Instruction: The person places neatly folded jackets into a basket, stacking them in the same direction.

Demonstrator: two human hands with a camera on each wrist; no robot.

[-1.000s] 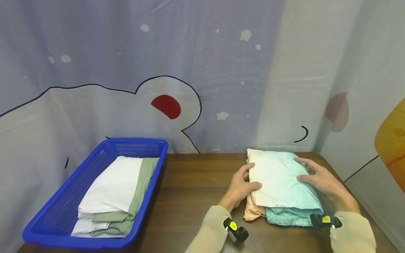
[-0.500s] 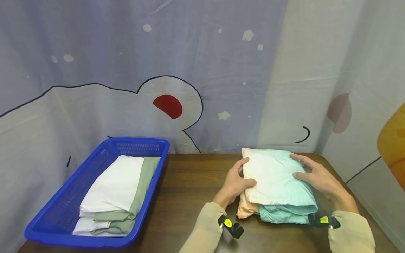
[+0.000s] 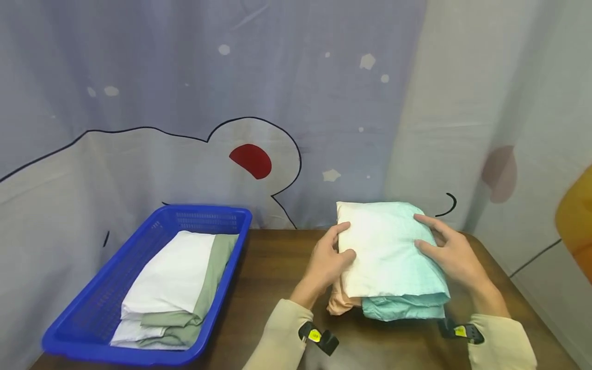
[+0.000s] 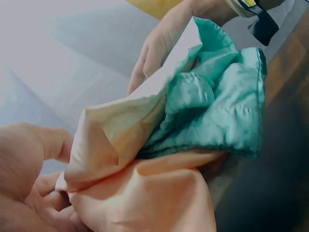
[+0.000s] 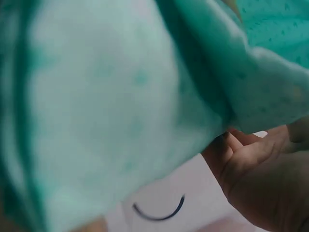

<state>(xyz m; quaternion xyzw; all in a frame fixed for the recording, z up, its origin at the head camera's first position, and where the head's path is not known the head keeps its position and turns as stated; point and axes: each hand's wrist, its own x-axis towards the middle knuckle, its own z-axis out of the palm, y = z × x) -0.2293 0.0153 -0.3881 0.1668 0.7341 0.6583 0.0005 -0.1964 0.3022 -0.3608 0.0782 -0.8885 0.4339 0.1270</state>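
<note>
A folded cloth (image 3: 386, 246), fading from cream to aqua on top with peach and teal layers below, is held up near the table's back right. My left hand (image 3: 326, 259) grips its left side, thumb on top and the other fingers reaching underneath. On the opposite side my right hand (image 3: 455, 257) holds the aqua edge, thumb and index finger on the upper face. The left wrist view shows the peach layer (image 4: 145, 198) sagging and the teal folds (image 4: 227, 106) stacked beside it. Aqua fabric (image 5: 106, 106) fills most of the right wrist view, hiding much of the right hand's fingers.
A blue plastic basket (image 3: 97, 298) stands on the left of the brown wooden table (image 3: 273, 288). Inside it lies a folded white and sage-green cloth (image 3: 171, 272). A printed curtain (image 3: 324, 103) hangs close behind the table and along its right side.
Both hands have raised the folded cloth and carried it somewhat to the left. The basket and the cloth in it have stayed in place; the head view has shifted slightly.
</note>
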